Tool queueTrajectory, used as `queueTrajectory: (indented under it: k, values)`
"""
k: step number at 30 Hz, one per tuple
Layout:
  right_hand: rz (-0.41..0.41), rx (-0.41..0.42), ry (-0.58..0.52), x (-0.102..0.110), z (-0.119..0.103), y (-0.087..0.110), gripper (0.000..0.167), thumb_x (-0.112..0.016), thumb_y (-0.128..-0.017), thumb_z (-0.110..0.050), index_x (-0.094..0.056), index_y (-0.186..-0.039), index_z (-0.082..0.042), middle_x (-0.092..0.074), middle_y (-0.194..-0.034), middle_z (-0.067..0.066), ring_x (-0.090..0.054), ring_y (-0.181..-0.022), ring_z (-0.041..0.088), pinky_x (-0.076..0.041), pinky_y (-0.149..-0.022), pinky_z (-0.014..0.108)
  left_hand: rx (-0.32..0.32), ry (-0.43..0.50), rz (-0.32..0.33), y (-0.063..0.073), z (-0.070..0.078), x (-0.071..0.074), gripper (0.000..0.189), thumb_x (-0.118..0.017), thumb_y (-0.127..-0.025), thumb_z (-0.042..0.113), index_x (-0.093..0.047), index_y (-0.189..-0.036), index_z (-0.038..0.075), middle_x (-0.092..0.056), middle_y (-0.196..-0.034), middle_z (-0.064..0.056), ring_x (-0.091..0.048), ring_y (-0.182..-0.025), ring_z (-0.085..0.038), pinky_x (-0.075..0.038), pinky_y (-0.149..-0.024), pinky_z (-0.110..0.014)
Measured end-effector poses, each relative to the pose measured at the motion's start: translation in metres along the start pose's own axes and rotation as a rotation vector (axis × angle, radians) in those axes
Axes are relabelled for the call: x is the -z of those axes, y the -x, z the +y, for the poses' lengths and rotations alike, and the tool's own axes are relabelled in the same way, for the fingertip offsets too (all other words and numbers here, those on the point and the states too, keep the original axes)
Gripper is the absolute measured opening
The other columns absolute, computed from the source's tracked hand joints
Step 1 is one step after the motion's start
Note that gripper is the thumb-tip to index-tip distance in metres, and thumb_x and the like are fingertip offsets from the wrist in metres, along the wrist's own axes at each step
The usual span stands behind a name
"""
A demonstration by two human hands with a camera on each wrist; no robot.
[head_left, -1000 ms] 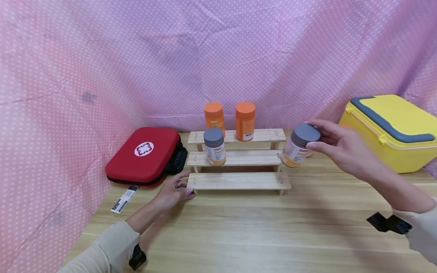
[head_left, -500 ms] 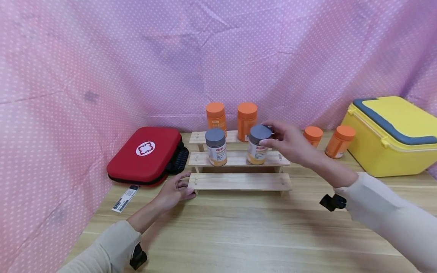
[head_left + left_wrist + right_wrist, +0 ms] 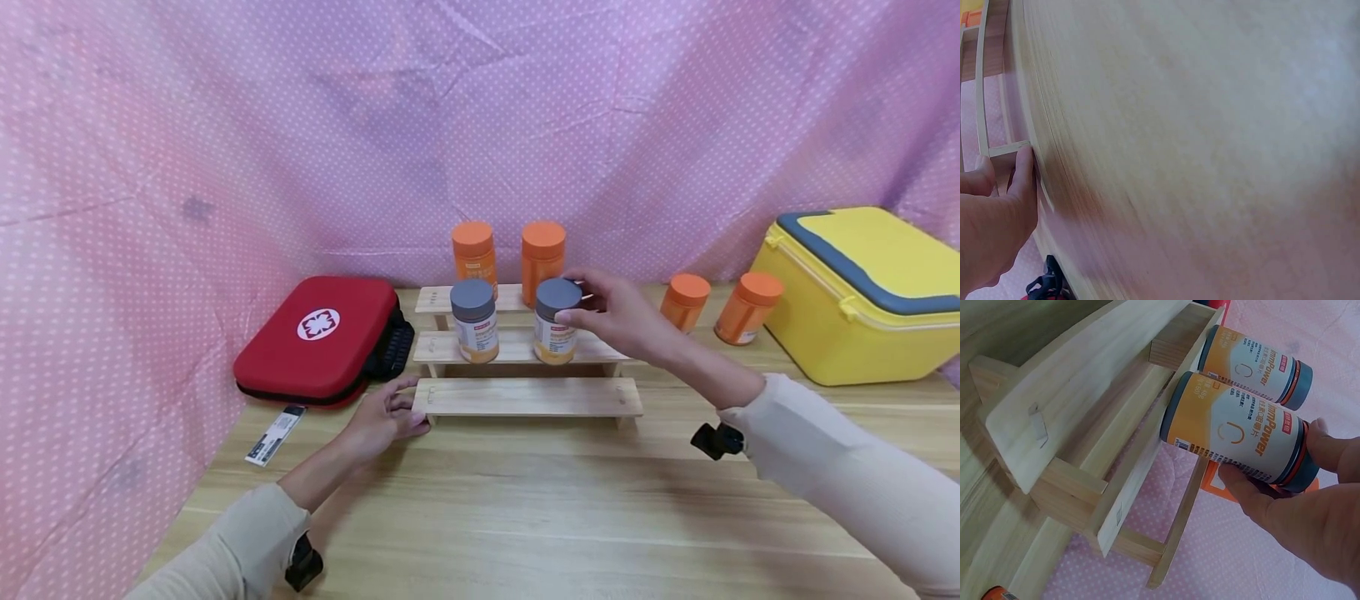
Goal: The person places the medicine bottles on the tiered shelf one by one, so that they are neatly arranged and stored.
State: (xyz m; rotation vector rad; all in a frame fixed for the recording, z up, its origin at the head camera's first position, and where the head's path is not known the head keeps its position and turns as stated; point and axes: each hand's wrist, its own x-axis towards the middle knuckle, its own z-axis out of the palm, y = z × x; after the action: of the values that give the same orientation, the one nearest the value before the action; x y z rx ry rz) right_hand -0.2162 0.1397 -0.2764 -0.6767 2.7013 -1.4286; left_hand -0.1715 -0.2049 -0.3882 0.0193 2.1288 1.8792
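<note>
A three-step wooden display rack [image 3: 525, 397] stands mid-table. My left hand [image 3: 377, 425] grips the left end of its lowest step, with thumb and fingers around the end piece in the left wrist view. My right hand [image 3: 626, 315] pinches the grey lid of a supplement bottle [image 3: 555, 340], which is upright at the middle step. In the right wrist view this bottle [image 3: 1232, 434] has its base right at the step, beside a matching grey-lidded bottle [image 3: 1254, 365]. Behind, on the top step, are two orange bottles [image 3: 474, 254], the right one [image 3: 543, 258] partly hidden.
Two more orange bottles, one nearer [image 3: 684, 302] and one farther right [image 3: 747, 308], stand right of the rack. Beside them is a yellow box [image 3: 862, 333] with a grey-trimmed lid. A red first-aid case [image 3: 318, 337] lies at left, near a white label strip [image 3: 275, 436].
My right hand has carried the grey-lidded bottle leftward from the rack's right end to the middle step, then slightly farther left. My left hand has stayed on the rack.
</note>
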Motion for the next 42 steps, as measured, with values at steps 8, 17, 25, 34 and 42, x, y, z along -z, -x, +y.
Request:
queueTrajectory:
  k: [8,17,25,34,42]
  values:
    - [-0.019,-0.026,-0.028,0.012,0.008,0.015,0.057,-0.068,-0.091,-0.023,-0.043,-0.138,-0.002,-0.056,-0.128,0.018,-0.056,-0.117,0.034,-0.051,-0.097,0.046,0.003,0.000,0.001,0.000,0.000,0.000,0.058,-0.051,-0.091,-0.016,-0.029,-0.143,-0.007,-0.055,-0.115,-0.026,-0.062,-0.094,-0.022,-0.056,-0.089,-0.043]
    - [0.064,-0.078,0.089,0.044,0.034,0.064,0.056,-0.065,-0.093,-0.026,-0.043,-0.138,-0.001,-0.055,-0.128,0.018,-0.054,-0.117,0.032,-0.049,-0.084,0.009,0.004,-0.002,0.000,0.001,0.000,0.000,0.058,-0.051,-0.091,-0.015,-0.029,-0.144,-0.006,-0.053,-0.118,-0.028,-0.062,-0.097,-0.025,-0.055,-0.089,-0.043]
    - [0.125,-0.106,0.127,0.068,0.069,0.100,0.050,-0.066,-0.092,-0.022,-0.048,-0.133,0.000,-0.055,-0.128,0.021,-0.052,-0.100,-0.011,-0.049,-0.076,0.005,0.010,-0.003,-0.005,0.001,0.000,0.000,0.058,-0.051,-0.092,-0.014,-0.029,-0.145,-0.005,-0.053,-0.121,-0.029,-0.061,-0.099,-0.026,-0.055,-0.089,-0.043]
    - [0.189,-0.121,0.200,0.087,0.093,0.110,0.056,-0.068,-0.091,-0.016,-0.043,-0.136,0.006,-0.050,-0.128,0.028,-0.044,-0.093,-0.021,-0.044,-0.072,-0.001,0.015,0.007,0.005,0.000,0.001,0.001,0.058,-0.051,-0.091,-0.015,-0.030,-0.145,-0.004,-0.054,-0.118,-0.027,-0.061,-0.097,-0.024,-0.055,-0.089,-0.042]
    - [0.281,-0.130,0.280,0.109,0.104,0.097,0.064,-0.070,-0.090,-0.021,-0.040,-0.140,0.004,-0.044,-0.135,0.032,-0.050,-0.113,0.041,-0.033,-0.073,-0.005,0.002,0.009,-0.002,0.001,0.001,0.000,0.058,-0.051,-0.091,-0.016,-0.029,-0.144,-0.006,-0.054,-0.118,-0.028,-0.061,-0.096,-0.023,-0.055,-0.089,-0.043]
